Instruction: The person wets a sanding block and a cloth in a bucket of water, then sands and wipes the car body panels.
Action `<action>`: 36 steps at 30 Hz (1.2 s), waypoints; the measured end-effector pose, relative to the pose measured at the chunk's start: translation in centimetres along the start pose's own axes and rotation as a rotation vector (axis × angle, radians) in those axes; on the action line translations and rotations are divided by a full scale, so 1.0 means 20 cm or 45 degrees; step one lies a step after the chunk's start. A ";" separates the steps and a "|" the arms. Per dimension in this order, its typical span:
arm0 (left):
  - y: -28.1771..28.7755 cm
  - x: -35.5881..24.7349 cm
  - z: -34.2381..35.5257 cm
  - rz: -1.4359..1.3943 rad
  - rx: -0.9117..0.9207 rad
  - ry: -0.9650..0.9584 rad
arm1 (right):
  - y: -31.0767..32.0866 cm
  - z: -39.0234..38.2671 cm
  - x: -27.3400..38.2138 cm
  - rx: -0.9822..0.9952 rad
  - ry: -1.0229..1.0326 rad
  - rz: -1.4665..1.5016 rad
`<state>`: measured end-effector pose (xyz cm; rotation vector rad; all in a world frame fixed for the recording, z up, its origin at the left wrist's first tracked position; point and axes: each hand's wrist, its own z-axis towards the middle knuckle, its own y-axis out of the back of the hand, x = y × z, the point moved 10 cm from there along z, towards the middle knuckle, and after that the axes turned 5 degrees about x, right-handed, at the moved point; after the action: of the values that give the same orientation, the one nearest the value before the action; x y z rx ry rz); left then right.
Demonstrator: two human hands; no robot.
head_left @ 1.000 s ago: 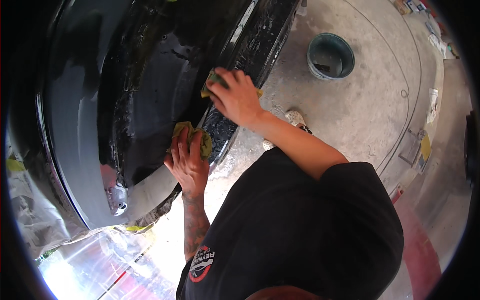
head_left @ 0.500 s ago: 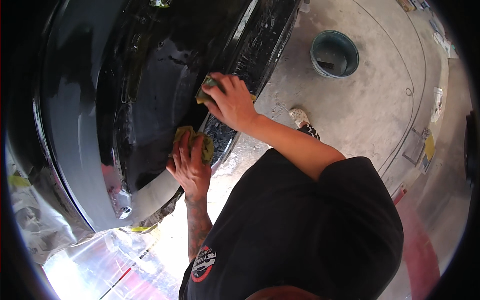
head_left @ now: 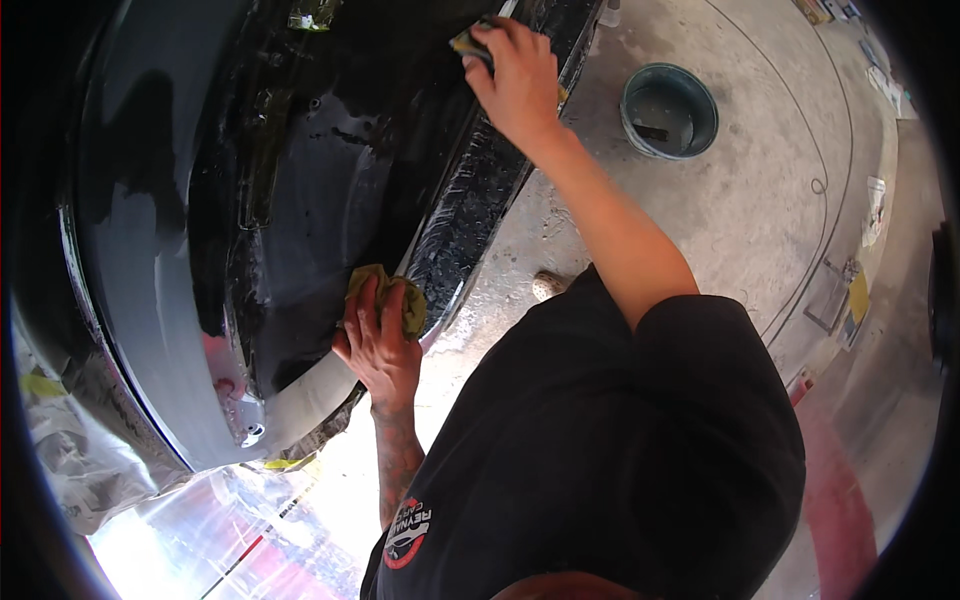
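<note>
A glossy black car body panel (head_left: pixel 330 200) with wet streaks and dull grey patches lies under both my hands. My right hand (head_left: pixel 520 85) is closed on a small dark sanding pad (head_left: pixel 466 42) with a yellowish edge, held against the panel near its upper right side. Lower down, near the panel's bottom edge, my left hand (head_left: pixel 378 348) has its fingers curled over a crumpled olive-yellow cloth (head_left: pixel 412 306) that rests on the panel. My palm hides part of the cloth.
On the concrete floor to the right stands a dark bucket (head_left: pixel 672 153) with water and a dark block in it. A thin hose (head_left: pixel 822 215) curves along the floor beyond it. Plastic sheeting (head_left: pixel 75 455) hangs at the lower left. Part of a light speckled shoe (head_left: pixel 546 287) shows beside my body.
My right hand has slid up and to the right along the panel with the sanding pad. The left hand and cloth have hardly moved. The shoe is now more covered by my shirt.
</note>
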<state>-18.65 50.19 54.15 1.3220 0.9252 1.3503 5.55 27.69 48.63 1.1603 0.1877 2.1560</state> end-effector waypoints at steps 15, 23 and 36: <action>-0.01 -0.01 0.01 -0.025 0.058 0.043 | 0.07 0.40 -0.28 0.039 -0.038 -0.137; -0.04 0.01 0.00 -0.045 0.132 0.025 | 0.08 0.43 -0.26 0.192 -0.075 -0.137; -0.03 -0.04 0.05 -0.098 0.181 -0.136 | -0.03 -0.31 0.33 0.413 0.222 -0.212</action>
<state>-17.61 49.49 53.57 1.4372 1.0035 1.1614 -1.56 33.37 49.32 1.0843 0.7088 2.1266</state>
